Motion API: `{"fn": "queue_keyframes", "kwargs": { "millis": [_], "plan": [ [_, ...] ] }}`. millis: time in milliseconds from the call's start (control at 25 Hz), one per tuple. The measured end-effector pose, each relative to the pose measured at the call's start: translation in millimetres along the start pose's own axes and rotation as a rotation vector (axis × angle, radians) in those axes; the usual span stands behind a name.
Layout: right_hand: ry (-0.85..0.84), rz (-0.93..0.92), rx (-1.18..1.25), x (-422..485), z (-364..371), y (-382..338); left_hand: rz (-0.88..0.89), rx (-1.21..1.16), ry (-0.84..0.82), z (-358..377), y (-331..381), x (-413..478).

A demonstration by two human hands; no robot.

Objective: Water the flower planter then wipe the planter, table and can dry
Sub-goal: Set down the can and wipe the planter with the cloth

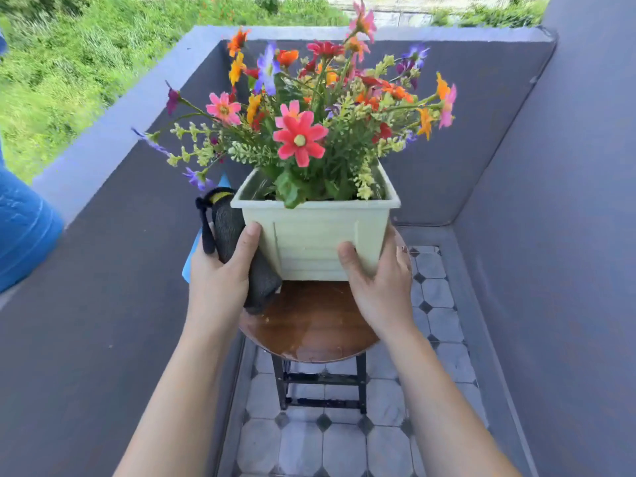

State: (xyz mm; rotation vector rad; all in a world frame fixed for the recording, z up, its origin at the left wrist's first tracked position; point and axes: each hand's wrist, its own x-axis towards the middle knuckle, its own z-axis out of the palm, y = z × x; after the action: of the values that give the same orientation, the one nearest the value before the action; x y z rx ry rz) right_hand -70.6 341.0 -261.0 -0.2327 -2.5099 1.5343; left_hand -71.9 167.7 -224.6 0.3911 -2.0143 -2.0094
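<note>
A pale green square planter (315,232) full of colourful flowers (299,139) stands at the back of a small round wooden table (309,325). My left hand (220,277) presses a dark grey cloth (234,232) against the planter's left side. My right hand (382,280) grips the planter's lower right corner. Water glistens on the tabletop near its front edge. A light blue object (188,266) shows behind my left hand; most of it is hidden.
The table has black metal legs (320,383) and stands on a tiled floor (344,442) in a narrow balcony corner. Dark grey walls (103,304) close in on the left, back and right. A blue barrel (24,228) is at far left.
</note>
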Motion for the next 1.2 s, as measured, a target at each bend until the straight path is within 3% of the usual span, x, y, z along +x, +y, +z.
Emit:
{"fn": "queue_keyframes", "kwargs": {
  "millis": [160,320,640,880,1120,1200],
  "plan": [
    [0.039,0.099,0.039,13.6,1.1,-14.5,0.001,-0.109,0.015,20.2,14.7,-2.0],
    [0.037,0.177,0.077,18.2,-2.1,-25.5,0.026,0.206,-0.017,36.5,17.1,-8.3],
    [0.082,0.099,0.124,15.5,-9.4,-35.2,0.527,0.895,0.161,40.8,-30.5,-30.1],
    [0.050,0.070,0.132,7.3,-13.2,-43.0,0.776,0.971,0.294,27.6,0.5,-17.1],
    [-0.015,0.084,0.161,10.2,-14.8,-49.1,0.951,1.194,0.050,4.5,-35.3,-40.9],
    [-0.049,0.077,0.197,8.4,-14.6,-48.6,0.919,1.181,0.087,-9.3,-36.6,-40.4]
  ]
}}
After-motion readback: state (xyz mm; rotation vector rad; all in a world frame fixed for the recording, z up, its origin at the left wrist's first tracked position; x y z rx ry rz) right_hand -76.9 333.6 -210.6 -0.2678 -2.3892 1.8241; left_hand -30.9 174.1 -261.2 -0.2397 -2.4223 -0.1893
